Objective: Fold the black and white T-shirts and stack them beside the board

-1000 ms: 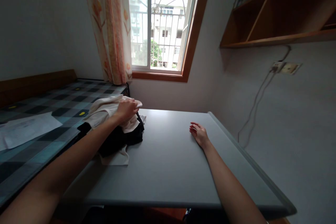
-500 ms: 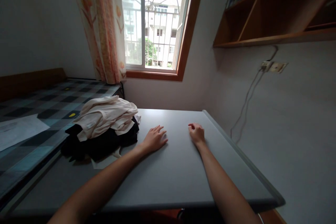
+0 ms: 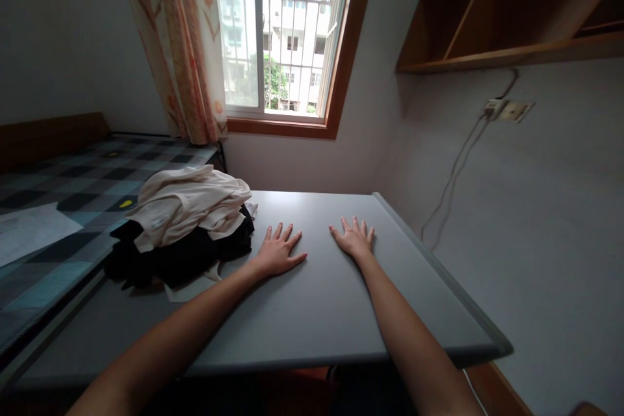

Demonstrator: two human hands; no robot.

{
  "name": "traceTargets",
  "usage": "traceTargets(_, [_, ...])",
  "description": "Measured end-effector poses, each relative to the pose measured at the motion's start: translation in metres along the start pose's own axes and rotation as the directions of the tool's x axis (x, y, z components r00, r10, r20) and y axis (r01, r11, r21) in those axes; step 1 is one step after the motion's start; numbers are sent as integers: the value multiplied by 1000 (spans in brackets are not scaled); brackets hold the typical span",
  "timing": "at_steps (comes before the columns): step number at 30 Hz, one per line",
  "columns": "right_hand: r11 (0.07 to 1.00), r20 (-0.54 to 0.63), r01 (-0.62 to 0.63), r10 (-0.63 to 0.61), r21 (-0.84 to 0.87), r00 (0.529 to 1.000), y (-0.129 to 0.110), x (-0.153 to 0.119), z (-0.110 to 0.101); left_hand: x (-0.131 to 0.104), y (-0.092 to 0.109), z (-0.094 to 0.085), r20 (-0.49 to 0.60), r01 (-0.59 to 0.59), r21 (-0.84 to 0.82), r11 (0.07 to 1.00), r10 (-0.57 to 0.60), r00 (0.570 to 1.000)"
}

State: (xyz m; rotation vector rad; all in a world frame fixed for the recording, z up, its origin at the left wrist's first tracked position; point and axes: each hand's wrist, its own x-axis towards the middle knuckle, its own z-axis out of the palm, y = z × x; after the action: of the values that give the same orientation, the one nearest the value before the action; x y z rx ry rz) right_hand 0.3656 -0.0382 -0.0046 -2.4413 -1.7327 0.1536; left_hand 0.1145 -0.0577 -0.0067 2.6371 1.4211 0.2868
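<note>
My left hand (image 3: 277, 251) lies palm down on the grey table (image 3: 312, 325), its fingers spread and nothing in it. Just to its left is a heap of clothes, with a cream garment (image 3: 190, 205) on top of black cloth (image 3: 195, 259). A pale piece of fabric (image 3: 192, 289) sticks out from under the heap, near my left forearm. My right hand (image 3: 353, 238) also rests flat on the table, fingers spread, holding nothing. A gap of bare tabletop separates the two hands.
On the left, a bed with a checked cover (image 3: 97, 185) bears a white paper sheet (image 3: 36, 231). Behind the table are a curtain (image 3: 182, 45) and a barred window. Wooden shelves (image 3: 511, 55) and a socket (image 3: 511, 110) with cables are on the right wall.
My right hand has gone from curled to spread flat on the table and moved slightly left. My left hand's fingers have spread wider and lie flat. The camera view has shifted a little.
</note>
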Motion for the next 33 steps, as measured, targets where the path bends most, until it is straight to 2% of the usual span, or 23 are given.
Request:
traceTargets(7, [1000,52,-9,10,-21,999,0,3,-1,-2,0,0,6,3,3,1000,-3,1000])
traceTargets(33, [1000,24,0,0,-11,1000,1,3,2,-1,-1,0,1,-8,7,1000,8,1000])
